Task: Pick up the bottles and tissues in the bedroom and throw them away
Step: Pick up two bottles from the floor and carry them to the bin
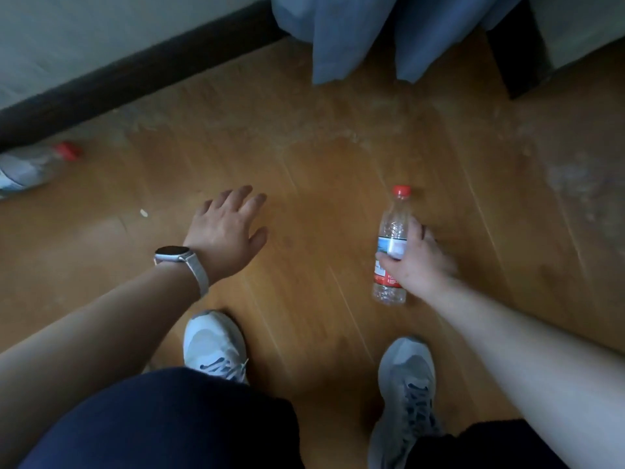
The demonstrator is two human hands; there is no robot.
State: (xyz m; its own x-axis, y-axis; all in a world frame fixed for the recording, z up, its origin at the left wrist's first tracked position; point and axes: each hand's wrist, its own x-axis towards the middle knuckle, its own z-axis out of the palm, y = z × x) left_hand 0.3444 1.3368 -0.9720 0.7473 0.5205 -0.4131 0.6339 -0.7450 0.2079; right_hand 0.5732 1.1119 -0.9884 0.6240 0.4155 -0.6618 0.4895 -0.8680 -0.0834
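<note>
My right hand (pixel 417 258) grips a clear plastic bottle (pixel 392 228) with a red cap and a red-and-white label, its cap pointing away from me above the wooden floor. My left hand (pixel 228 231), a watch on its wrist, hovers over the floor with fingers spread and holds nothing. A second clear bottle (pixel 30 167) with a red cap lies on its side at the far left, near the dark skirting board. A small white scrap (pixel 144 213) lies on the floor left of my left hand.
Blue curtains (pixel 372 35) hang down to the floor at the top middle. A dark piece of furniture (pixel 517 52) stands at the top right. The wall with its dark skirting board (pixel 135 69) runs along the top left. My two light shoes stand below my hands.
</note>
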